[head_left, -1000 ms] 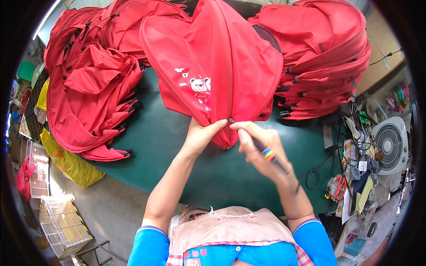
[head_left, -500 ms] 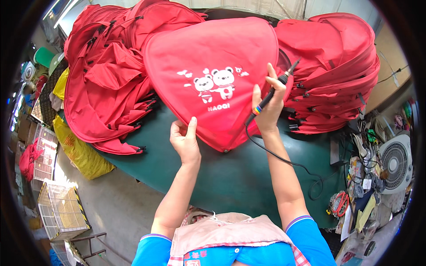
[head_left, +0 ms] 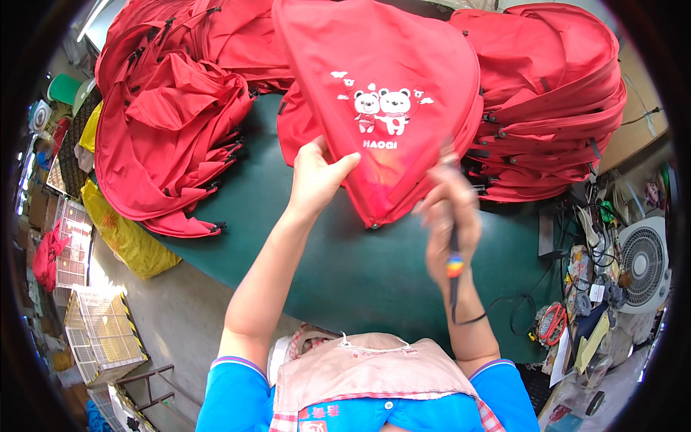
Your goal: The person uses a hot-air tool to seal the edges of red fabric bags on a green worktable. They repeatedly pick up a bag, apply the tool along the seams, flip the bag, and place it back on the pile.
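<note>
In front of me a red fabric canopy piece (head_left: 389,61), printed with two white bears, tapers to a rounded point over the table. My left hand (head_left: 317,173) grips its left edge, thumb on top and the other fingers hidden behind the fabric. At its lower right edge is my right hand (head_left: 453,209), blurred by motion and closed round a corded soldering iron (head_left: 453,266) with a rainbow band on its dark handle. The tip of the iron is smeared. Its black cord loops down beside my right forearm.
Red canopy pieces with black clips lie heaped at the left (head_left: 165,137); another stack (head_left: 547,108) stands at the right. The green table (head_left: 338,266) lies beneath. A white fan (head_left: 643,263), red-handled scissors (head_left: 553,324) and clutter sit far right. Yellow bags (head_left: 126,230) and wire crates (head_left: 104,335) are left.
The canopy piece has shifted right and tilted, its left edge lifted by my left hand. My right hand has moved down with the soldering iron, whose handle now hangs more upright.
</note>
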`<state>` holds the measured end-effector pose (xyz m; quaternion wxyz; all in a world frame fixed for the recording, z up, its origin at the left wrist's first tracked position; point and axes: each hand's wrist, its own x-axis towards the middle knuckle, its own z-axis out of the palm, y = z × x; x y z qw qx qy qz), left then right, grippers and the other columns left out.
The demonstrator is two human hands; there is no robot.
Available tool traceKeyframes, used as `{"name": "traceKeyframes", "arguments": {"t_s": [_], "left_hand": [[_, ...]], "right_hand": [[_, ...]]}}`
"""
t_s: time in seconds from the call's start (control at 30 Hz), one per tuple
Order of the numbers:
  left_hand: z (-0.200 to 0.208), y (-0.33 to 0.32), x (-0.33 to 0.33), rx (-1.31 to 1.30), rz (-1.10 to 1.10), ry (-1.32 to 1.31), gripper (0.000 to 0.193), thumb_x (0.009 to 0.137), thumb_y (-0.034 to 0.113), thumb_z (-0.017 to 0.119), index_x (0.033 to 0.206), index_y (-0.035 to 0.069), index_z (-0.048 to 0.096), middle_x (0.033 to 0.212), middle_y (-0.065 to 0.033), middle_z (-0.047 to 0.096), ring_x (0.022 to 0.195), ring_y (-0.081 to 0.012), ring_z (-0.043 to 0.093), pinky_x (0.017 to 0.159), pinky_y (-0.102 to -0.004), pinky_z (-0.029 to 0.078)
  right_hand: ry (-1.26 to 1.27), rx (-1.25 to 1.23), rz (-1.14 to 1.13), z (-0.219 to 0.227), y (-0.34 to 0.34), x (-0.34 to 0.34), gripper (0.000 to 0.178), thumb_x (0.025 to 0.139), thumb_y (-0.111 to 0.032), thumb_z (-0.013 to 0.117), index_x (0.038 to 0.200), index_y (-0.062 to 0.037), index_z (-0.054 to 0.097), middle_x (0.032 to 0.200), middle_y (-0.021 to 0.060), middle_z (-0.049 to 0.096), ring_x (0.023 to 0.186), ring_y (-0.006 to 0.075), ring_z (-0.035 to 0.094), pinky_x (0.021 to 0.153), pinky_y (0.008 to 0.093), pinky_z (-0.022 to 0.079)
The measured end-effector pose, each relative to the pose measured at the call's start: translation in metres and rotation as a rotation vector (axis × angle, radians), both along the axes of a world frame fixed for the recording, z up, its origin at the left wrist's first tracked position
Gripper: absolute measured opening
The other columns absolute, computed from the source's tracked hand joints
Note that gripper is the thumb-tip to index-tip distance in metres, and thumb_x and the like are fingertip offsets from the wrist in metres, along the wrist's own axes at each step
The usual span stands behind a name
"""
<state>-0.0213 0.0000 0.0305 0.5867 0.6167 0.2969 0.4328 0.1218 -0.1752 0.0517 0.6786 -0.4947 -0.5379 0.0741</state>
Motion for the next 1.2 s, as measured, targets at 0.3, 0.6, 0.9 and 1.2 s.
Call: {"name": "traceKeyframes", "arguments": {"t_s": [0.3, 0.6, 0.9, 1.2], "left_hand": [[0.008, 0.005, 0.006, -0.019, -0.115, 0.033, 0.038, 0.085, 0.009, 0.075, 0.117, -0.009, 0.066, 0.109, -0.0154, 0.076, 0.097, -0.0172, 0.072, 0.089, -0.0337, 0.057], [0.002, -0.01, 0.013, 0.068, -0.077, 0.013, 0.034, 0.083, 0.011, 0.075, 0.112, -0.007, 0.069, 0.103, -0.0163, 0.078, 0.094, -0.0175, 0.074, 0.086, -0.0341, 0.057], [0.001, 0.009, 0.006, 0.143, -0.113, 0.219, 0.039, 0.085, 0.02, 0.075, 0.112, -0.006, 0.065, 0.098, -0.0169, 0.077, 0.088, -0.0226, 0.075, 0.084, -0.0358, 0.057], [-0.034, -0.05, 0.113, 0.744, 0.226, 0.443, 0.054, 0.097, 0.022, 0.061, 0.14, -0.002, 0.04, 0.102, -0.0289, 0.063, 0.072, -0.0503, 0.065, 0.061, -0.0557, 0.055]], "right_hand": [[-0.305, -0.196, 0.079, -0.012, -0.011, -0.041, 0.025, 0.089, 0.002, 0.064, 0.112, -0.001, 0.073, 0.069, 0.0092, 0.065, 0.053, 0.0176, 0.063, 0.054, 0.0289, 0.052], [-0.197, -0.39, 0.068, 0.003, 0.009, -0.039, 0.014, 0.09, -0.001, 0.062, 0.103, -0.0032, 0.07, 0.065, 0.0132, 0.064, 0.053, 0.0239, 0.066, 0.053, 0.0336, 0.053], [0.266, -0.444, 0.179, 0.045, -0.038, 0.014, 0.031, 0.102, -0.015, 0.05, 0.115, 0.0043, 0.071, 0.061, 0.0056, 0.063, 0.047, 0.0076, 0.055, 0.043, 0.0201, 0.041], [0.405, -0.268, -0.17, 0.03, -0.118, 0.05, 0.032, 0.099, -0.015, 0.049, 0.111, 0.0084, 0.067, 0.059, 0.0096, 0.062, 0.041, 0.0099, 0.05, 0.051, 0.0221, 0.049]]}}
